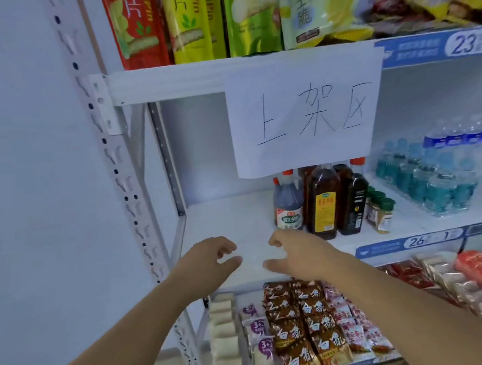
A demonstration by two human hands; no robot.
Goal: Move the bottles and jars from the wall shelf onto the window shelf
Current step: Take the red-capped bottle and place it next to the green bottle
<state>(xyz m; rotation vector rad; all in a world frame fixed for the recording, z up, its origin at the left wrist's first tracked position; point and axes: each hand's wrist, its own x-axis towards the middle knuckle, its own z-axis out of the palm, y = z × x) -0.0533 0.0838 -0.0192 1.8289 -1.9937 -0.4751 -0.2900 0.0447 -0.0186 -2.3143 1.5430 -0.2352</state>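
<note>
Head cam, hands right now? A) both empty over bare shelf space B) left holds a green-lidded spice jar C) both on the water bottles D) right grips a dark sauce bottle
A: left hand and right hand both hold nothing, fingers loosely curled above the white shelf, left of the sauce bottles.

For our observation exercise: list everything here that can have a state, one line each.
left hand, empty, fingers loosely curled
right hand, empty, fingers loosely curled
blue-grey bottle, upright, red cap on
yellow-label bottle, upright, top hidden behind paper sign
black-label bottle, upright
spice jars, upright, green lids on
paper sign, hanging from upper shelf edge
</note>
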